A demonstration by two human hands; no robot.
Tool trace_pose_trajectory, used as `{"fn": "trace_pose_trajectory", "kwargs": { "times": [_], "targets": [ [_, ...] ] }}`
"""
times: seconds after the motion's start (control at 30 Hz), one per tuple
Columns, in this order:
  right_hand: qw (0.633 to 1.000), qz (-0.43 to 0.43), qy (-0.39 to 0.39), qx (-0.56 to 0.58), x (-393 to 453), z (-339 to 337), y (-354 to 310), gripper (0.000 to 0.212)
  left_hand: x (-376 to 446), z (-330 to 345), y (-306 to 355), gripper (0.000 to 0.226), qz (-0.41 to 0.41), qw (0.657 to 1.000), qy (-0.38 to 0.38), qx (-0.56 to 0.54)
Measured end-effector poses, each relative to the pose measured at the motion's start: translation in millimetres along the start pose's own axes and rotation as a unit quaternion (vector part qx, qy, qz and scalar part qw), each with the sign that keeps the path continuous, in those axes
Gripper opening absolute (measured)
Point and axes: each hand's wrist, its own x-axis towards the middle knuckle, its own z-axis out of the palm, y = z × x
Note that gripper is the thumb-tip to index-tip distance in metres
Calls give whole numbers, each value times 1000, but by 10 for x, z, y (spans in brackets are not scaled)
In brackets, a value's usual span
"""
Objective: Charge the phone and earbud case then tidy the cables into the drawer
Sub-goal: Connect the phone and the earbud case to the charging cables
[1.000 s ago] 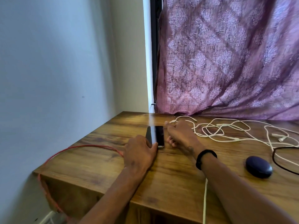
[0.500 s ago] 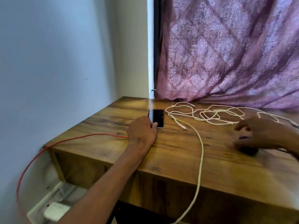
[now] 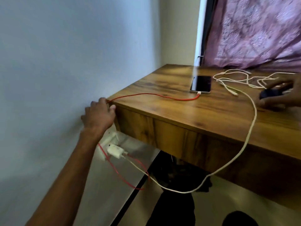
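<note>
The black phone [image 3: 202, 84] lies face up on the wooden desk [image 3: 187, 115] with the red cable [image 3: 154, 94] plugged into its near end. The cable runs left over the desk's corner, where the fingers of my left hand [image 3: 99, 115] touch it, thumb on the corner edge. At the right edge my blurred right hand [image 3: 283, 93] grips the dark earbud case [image 3: 268, 93] on the desktop. A white cable [image 3: 250, 128] hangs in a loop from the white charger [image 3: 115, 150] up onto the desk; its free plug [image 3: 234, 93] lies between phone and case.
A tangle of white cables [image 3: 244, 77] lies at the back of the desk under the purple curtain [image 3: 254, 30]. The charger sits in a wall socket [image 3: 104, 144] below the desk's left corner. The pale wall [image 3: 65, 62] runs along the left.
My left hand left the phone and moved to the desk's left corner along the red cable. The view swung left and down, showing the charger. My right hand stayed at the earbud case.
</note>
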Motion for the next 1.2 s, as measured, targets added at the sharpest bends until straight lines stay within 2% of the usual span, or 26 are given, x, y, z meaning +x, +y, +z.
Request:
{"fn": "trace_pose_trajectory", "kwargs": {
  "times": [0.07,0.13,0.2,0.23,0.27,0.33,0.4,0.47,0.53,0.57,0.6,0.63,0.67,0.73,0.83,0.9,0.97,1.07,1.13,1.2],
  "targets": [
    [996,-64,56,39,-60,175,-326,70,-95,35,-193,36,26,998,26,-47],
    [986,-129,73,71,-87,313,-610,50,-203,58,-220,27,67,991,69,-92],
    [984,-161,49,53,-5,478,-753,51,-317,65,-140,20,106,976,83,-174],
    [984,-170,43,29,4,543,-797,53,-401,59,-47,17,117,963,66,-234],
    [983,-179,42,7,28,603,-804,55,-497,51,56,13,117,944,22,-308],
    [982,-184,48,-17,53,685,-781,58,-695,97,281,12,93,876,-107,-462],
    [980,-184,62,-31,57,733,-732,58,-881,186,486,19,60,809,-207,-547],
    [980,-184,71,-30,33,760,-701,57,-1027,233,681,24,39,752,-247,-610],
    [980,-186,72,-24,24,786,-672,56,-1118,184,893,26,31,694,-255,-673],
    [980,-185,73,-26,23,790,-653,56,-1150,144,1004,27,37,675,-261,-689],
    [979,-186,72,-28,29,793,-644,55,-1166,87,1097,28,54,671,-268,-689],
    [980,-184,70,-29,22,795,-644,55,-1182,43,1161,27,79,686,-275,-670],
    [980,-182,70,-29,18,788,-647,54,-1188,10,1198,25,110,715,-278,-632],
    [981,-181,64,-26,2,789,-662,54,-1204,2,1167,21,168,797,-260,-518],
    [980,-187,61,-14,0,802,-656,53,-1240,73,1021,24,216,913,-163,-307],
    [980,-188,57,-3,11,780,-628,55,-1278,17,991,32,221,953,-74,-195],
    [985,-167,43,32,27,735,-566,60,-1322,-135,1035,46,208,962,-29,-172],
    [985,-115,35,125,77,622,-454,58,-1319,-415,1196,50,213,954,49,-208],
    [963,-74,49,255,130,576,-406,52,-1224,-466,1392,48,258,928,71,-260],
    [922,-29,40,385,152,543,-412,55,-1070,-384,1716,44,305,895,28,-325]
  ]
}}
